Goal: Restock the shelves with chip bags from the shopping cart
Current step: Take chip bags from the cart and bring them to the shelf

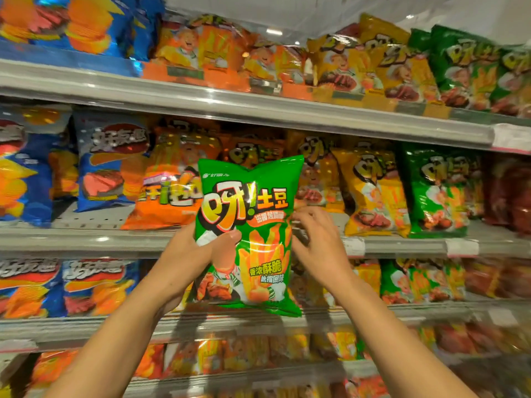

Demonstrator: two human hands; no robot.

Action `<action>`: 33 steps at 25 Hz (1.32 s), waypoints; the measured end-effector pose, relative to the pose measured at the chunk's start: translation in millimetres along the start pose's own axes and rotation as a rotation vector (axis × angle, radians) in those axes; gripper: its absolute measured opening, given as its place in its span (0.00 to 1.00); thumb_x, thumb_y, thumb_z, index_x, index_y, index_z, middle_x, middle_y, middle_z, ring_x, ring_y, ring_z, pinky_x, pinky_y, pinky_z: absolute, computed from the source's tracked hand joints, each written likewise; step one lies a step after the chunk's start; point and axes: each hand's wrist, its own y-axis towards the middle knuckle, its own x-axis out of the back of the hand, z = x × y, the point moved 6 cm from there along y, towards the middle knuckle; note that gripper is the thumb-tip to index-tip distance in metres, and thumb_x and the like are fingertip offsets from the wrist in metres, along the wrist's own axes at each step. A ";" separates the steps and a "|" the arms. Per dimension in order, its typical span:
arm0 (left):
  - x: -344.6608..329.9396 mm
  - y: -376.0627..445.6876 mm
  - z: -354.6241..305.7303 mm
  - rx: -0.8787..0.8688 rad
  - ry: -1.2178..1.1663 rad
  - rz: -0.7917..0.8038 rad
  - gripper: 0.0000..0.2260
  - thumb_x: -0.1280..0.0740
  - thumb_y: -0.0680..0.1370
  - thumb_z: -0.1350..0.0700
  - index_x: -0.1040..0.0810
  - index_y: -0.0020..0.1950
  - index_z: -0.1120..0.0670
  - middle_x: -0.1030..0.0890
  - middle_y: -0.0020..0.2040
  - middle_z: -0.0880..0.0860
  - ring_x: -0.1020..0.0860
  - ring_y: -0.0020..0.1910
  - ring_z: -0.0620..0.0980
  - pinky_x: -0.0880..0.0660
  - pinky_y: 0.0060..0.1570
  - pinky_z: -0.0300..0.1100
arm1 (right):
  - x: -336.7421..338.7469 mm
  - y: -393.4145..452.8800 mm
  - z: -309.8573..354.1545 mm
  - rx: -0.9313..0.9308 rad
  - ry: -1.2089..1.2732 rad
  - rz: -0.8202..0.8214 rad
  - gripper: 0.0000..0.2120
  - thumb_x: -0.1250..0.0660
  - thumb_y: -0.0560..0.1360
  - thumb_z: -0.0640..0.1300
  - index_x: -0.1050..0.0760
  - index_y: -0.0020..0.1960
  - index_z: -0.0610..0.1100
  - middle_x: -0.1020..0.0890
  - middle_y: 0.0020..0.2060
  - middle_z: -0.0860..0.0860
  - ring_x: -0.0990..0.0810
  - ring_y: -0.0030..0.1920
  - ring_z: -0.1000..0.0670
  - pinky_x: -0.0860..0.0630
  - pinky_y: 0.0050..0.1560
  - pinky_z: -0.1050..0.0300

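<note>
Before the shelves (247, 109), your left hand (198, 251) grips the green chip bag (253, 225); your right hand (319, 242) touches its edge, fingers loosely curled.

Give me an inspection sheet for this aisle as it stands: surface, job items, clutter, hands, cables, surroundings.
Surface: grey shelf boards in several tiers, packed with bags.
Job's things: green chip bag held upright in front of the middle tier; matching green bags on shelf stand to the right. Shopping cart not in view.
Clutter: an orange bag leans askew behind the held one; white price tags hang on the rail.
Hands: left hand grips the bag's left edge, thumb on its face; right hand at its right edge with fingers curled, grip unclear.
Cables: nothing seen.
Surroundings: blue bags to the left, yellow bags centre-right; image edges blurred.
</note>
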 end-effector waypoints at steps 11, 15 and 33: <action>-233.0 33.9 -8.3 0.026 0.028 0.220 0.15 0.24 0.67 0.43 0.15 0.53 0.41 0.12 0.51 0.46 0.14 0.49 0.48 0.20 0.45 0.42 | 134.5 -84.9 -161.2 -0.177 -0.013 0.034 0.18 0.31 0.75 0.39 0.28 0.64 0.42 0.26 0.61 0.48 0.28 0.63 0.48 0.29 0.62 0.53; -346.7 53.8 -12.7 -0.014 0.113 0.221 0.18 0.19 0.64 0.41 0.17 0.52 0.33 0.13 0.49 0.39 0.15 0.48 0.40 0.21 0.47 0.37 | 185.3 -111.8 -260.0 -0.217 0.038 -0.004 0.14 0.32 0.74 0.37 0.28 0.58 0.46 0.26 0.55 0.52 0.28 0.58 0.50 0.30 0.55 0.54; -592.6 207.2 -12.4 0.142 -0.053 -0.236 0.31 0.24 0.75 0.50 0.31 0.73 0.58 0.21 0.66 0.55 0.22 0.63 0.53 0.24 0.61 0.49 | 281.2 -83.4 -474.1 -0.213 0.142 0.050 0.29 0.34 0.81 0.51 0.40 0.79 0.58 0.35 0.75 0.56 0.39 0.73 0.60 0.41 0.71 0.61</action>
